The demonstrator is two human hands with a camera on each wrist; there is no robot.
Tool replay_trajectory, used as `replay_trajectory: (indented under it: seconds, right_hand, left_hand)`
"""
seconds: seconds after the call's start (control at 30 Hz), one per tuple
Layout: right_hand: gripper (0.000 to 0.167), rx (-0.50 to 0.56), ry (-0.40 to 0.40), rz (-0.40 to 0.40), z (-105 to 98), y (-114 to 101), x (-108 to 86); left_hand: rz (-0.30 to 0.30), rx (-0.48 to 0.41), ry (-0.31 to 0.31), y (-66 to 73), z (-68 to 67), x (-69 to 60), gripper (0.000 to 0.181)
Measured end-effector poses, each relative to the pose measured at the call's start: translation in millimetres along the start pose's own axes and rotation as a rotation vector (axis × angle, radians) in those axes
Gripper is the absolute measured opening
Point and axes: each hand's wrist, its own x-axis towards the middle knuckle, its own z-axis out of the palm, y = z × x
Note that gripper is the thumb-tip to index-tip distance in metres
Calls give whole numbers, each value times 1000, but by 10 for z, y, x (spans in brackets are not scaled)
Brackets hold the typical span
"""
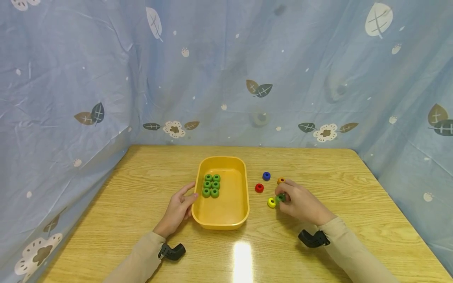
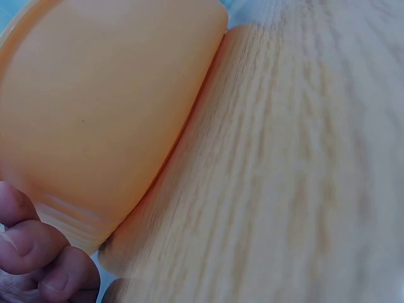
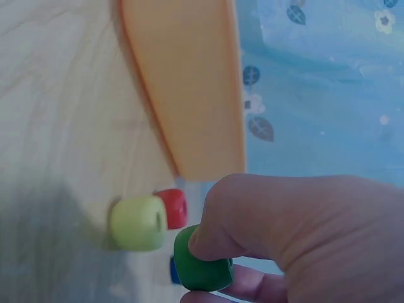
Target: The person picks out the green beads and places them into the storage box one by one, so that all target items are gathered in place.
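A yellow tray [image 1: 223,226] stands on the table with several green beads [image 1: 215,184] in rows in its left half. My left hand [image 1: 178,206] holds the tray's left side, its thumb over the rim and its other fingers against the outer wall. To the right of the tray, my right hand [image 1: 301,201] pinches a green bead [image 3: 201,262] between thumb and fingers. Close beside that bead is a yellow bead [image 1: 271,202]. A red bead [image 1: 259,188] and a blue bead [image 1: 266,176] lie farther left and back. An orange bead [image 1: 281,180] shows just behind the right hand's fingers.
The wooden table [image 1: 159,169] carries the tray and beads. A blue patterned curtain [image 1: 226,70] hangs behind it and along both sides. Each wrist wears a black camera mount, one of them on the right wrist [image 1: 313,238].
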Motion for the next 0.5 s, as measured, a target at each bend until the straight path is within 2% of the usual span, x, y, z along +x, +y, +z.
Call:
replay_trajectory:
  seconds: [0.23,0.5]
  right_hand:
    - [21,6,-19,3,-50,-143,128]
    - [22,43,-53,-25,-52,-321,362]
  left_hand:
    - [-5,1,3,-16,10,3,55]
    - [-13,-25,-1,-21,7,2,55]
